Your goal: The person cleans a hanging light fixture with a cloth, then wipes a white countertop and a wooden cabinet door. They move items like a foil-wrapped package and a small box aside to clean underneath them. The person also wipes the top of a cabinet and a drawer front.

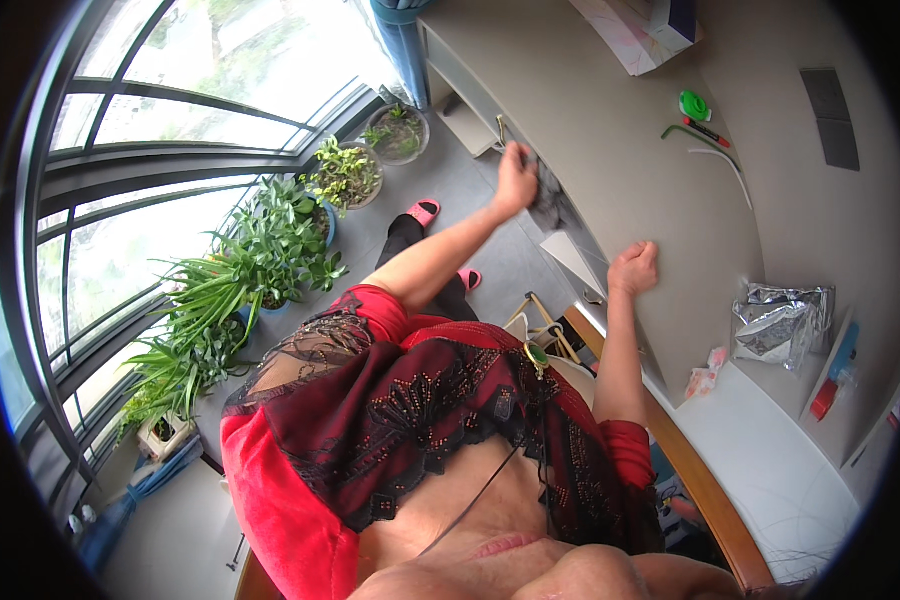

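Note:
My left hand (pixel 516 180) is closed around a grey cloth (pixel 546 199), which bunches beside the front edge of a grey desk (pixel 570 112). Just beyond those fingers is a brass-coloured handle (pixel 501 129) on the front of the desk. My right hand (pixel 634 268) is curled into a fist by the desk's near edge, with nothing visible in it. Lower on the desk front, a white panel (pixel 576 262) juts out near a second metal handle (pixel 592 297).
Potted plants (pixel 270 232) line the window on the left. On the desk are a tissue box (pixel 637 37), a green round object (pixel 694 106), a red marker (pixel 707 133), a bent green tube (pixel 694 135) and a silver foil bag (pixel 784 322). A wooden chair part (pixel 690 457) stands close on the right.

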### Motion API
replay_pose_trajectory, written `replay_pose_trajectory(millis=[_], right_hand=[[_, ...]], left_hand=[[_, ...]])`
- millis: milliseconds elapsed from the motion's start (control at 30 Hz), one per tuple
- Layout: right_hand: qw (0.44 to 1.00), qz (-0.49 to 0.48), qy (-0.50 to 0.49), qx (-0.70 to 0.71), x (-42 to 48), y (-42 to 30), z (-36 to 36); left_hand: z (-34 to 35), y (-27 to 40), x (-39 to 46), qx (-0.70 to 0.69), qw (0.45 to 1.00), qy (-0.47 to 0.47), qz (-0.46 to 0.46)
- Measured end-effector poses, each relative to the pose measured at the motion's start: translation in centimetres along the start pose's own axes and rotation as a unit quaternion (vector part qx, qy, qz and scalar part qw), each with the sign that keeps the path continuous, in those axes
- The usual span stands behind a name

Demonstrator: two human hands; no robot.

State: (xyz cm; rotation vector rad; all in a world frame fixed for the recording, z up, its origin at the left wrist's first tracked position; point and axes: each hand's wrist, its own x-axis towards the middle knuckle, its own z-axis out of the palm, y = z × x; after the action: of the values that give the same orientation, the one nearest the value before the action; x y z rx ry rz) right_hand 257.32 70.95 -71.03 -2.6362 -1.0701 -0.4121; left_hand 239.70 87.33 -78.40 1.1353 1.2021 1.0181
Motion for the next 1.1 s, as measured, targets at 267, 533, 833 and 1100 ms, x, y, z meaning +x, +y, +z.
replay_pose_trajectory(millis=[267,533,833,1100], right_hand=[[1.000,0.006,-0.006,0.020,0.1,-0.1,0.0],[1.000,-0.010,-0.002,-0.018,0.0,0.5,0.3],[1.000,-0.006,0.000,-0.011,-0.3,0.9,0.6],[1.000,-0.023,0.009,0.001,0.1,0.2,0.2]], left_hand=[[-13.5,-9.5,8.6,-0.475,0.831,0.070,-0.280],[-6.8,-10.7,4.7,-0.402,0.814,0.049,-0.416],[0.4,-11.2,-3.8,-0.429,0.732,-0.118,-0.516],[0.3,-10.5,0.9,-0.320,0.819,-0.045,-0.475]])
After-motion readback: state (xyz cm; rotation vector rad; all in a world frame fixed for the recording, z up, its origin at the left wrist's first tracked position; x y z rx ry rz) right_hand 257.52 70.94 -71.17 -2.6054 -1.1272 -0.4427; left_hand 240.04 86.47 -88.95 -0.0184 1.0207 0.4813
